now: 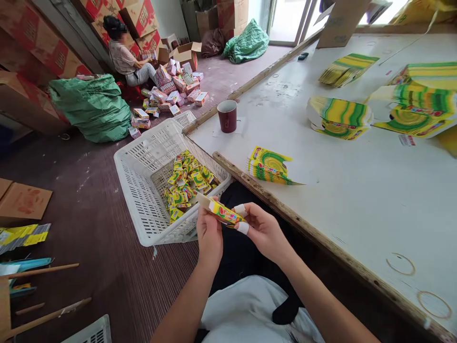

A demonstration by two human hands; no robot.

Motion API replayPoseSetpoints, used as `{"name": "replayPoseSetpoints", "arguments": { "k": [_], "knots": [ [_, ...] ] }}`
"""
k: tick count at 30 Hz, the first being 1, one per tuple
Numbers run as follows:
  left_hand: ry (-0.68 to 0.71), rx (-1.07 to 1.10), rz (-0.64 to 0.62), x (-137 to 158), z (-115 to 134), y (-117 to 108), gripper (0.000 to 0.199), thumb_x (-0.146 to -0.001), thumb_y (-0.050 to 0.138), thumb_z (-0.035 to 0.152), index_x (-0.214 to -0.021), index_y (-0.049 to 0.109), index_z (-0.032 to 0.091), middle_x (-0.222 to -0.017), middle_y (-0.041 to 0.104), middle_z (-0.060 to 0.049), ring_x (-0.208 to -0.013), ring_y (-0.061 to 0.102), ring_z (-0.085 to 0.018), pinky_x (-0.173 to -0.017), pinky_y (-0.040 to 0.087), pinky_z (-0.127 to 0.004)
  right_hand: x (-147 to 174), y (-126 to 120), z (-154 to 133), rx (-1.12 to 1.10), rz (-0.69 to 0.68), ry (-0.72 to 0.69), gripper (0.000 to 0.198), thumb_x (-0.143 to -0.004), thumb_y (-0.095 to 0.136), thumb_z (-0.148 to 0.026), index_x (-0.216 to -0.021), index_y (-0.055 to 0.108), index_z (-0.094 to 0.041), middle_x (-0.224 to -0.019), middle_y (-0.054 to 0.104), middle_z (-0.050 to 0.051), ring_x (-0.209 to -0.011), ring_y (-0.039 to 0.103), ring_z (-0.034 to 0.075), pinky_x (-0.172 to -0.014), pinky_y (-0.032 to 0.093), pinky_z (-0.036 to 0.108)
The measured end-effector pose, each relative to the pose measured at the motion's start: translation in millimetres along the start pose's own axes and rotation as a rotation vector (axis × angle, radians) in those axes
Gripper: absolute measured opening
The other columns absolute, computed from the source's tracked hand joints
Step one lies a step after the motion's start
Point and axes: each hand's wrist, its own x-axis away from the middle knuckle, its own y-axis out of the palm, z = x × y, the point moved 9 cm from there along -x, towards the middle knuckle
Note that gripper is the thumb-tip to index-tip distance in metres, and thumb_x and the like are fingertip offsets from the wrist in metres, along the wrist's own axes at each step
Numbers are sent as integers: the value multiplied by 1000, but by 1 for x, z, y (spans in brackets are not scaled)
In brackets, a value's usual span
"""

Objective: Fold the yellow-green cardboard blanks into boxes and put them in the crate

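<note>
Between my hands, above my lap, is a small yellow and green crayon box (225, 213) with an open flap at its left end. My left hand (210, 233) grips the box by that end. At the other end, my right hand (262, 231) pinches it between thumb and finger, both tips wrapped in white tape. Just beyond my hands, a white plastic basket (134, 190) holds many small yellow boxes (189, 183). A stack of flat yellow box blanks (269, 166) lies near the table's edge.
The white table (353, 200) has a wooden rim (285, 209). On it are a maroon mug (227, 116), more stacks of box blanks (341, 116) and rubber bands (433, 305). A person (124, 57) sits on the floor beside piled boxes (171, 90) and a green sack (93, 109).
</note>
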Motion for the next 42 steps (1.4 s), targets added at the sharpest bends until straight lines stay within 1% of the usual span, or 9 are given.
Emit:
{"name": "replayPoseSetpoints", "arguments": {
  "k": [5, 11, 14, 17, 21, 25, 32, 36, 42],
  "knots": [
    [-34, -50, -61, -13, 8, -12, 44, -69, 74, 63, -85, 68, 23, -80, 72, 0, -78, 68, -17, -80, 57, -32, 1, -12, -18, 233, -14, -145, 11, -87, 60, -25, -81, 67, -20, -69, 62, 0, -61, 57, 15, -56, 47, 27],
    [-52, -201, -495, -32, 41, -15, 101, -52, 56, 94, -119, 65, 19, -126, 68, -18, -116, 64, -34, -99, 51, -45, 5, -19, -60, 803, -102, -511, 32, -92, 46, -7, -88, 72, -25, -82, 70, 5, -75, 58, 19, -68, 48, 31],
    [-89, -516, -710, -14, 30, 1, 100, -48, 78, 76, -129, 58, 21, -128, 66, -16, -114, 65, -35, -99, 51, -47, 9, -5, -64, 891, -214, -620, 34, -95, 44, -7, -90, 72, -26, -82, 72, 5, -76, 57, 19, -71, 50, 33],
    [-69, -755, -673, -1, 13, 17, 82, -55, 87, 47, -127, 55, 23, -120, 69, -10, -111, 65, -32, -95, 52, -47, 14, -1, -64, 844, -85, -666, 34, -94, 43, -7, -93, 71, -27, -89, 73, 6, -81, 62, 19, -72, 54, 33],
    [-22, -687, -412, 1, 6, 22, 62, -67, 78, 36, -119, 49, 21, -105, 70, -6, -96, 68, -25, -84, 55, -40, 25, -14, -52, 678, 278, -577, 29, -94, 46, -10, -100, 66, -30, -97, 71, 6, -91, 69, 20, -75, 59, 35],
    [56, -726, -362, 1, 8, 19, 65, -69, 74, 37, -123, 41, 19, -105, 67, -8, -94, 67, -25, -82, 55, -39, 19, -30, -30, 280, 325, -330, 26, -87, 63, -24, -112, 56, -28, -97, 70, 5, -88, 70, 20, -76, 60, 36],
    [262, -638, -534, 22, 16, 31, 73, -74, 73, 36, -135, 35, 22, -123, 63, -11, -113, 64, -26, -95, 53, -40, -8, -36, -6, -209, 84, 162, 34, -76, 71, -51, -68, 57, -21, -52, 48, -6, -48, 45, 10, -48, 44, 23],
    [264, -594, -463, 25, 15, 30, 72, -75, 73, 37, -136, 36, 22, -113, 67, -8, -103, 68, -23, -91, 55, -36, 6, 0, 33, -530, -72, 444, 35, -70, 71, -55, -77, 63, -21, -62, 63, 1, -58, 61, 17, -58, 54, 31],
    [256, -605, -397, 17, 21, 29, 67, -74, 73, 37, -128, 37, 21, -110, 63, -7, -98, 66, -20, -86, 54, -32, 15, 2, 38, -567, -74, 309, 54, -67, 72, -70, -92, 66, -23, -83, 72, 5, -80, 68, 22, -77, 56, 35]
  ]
}}
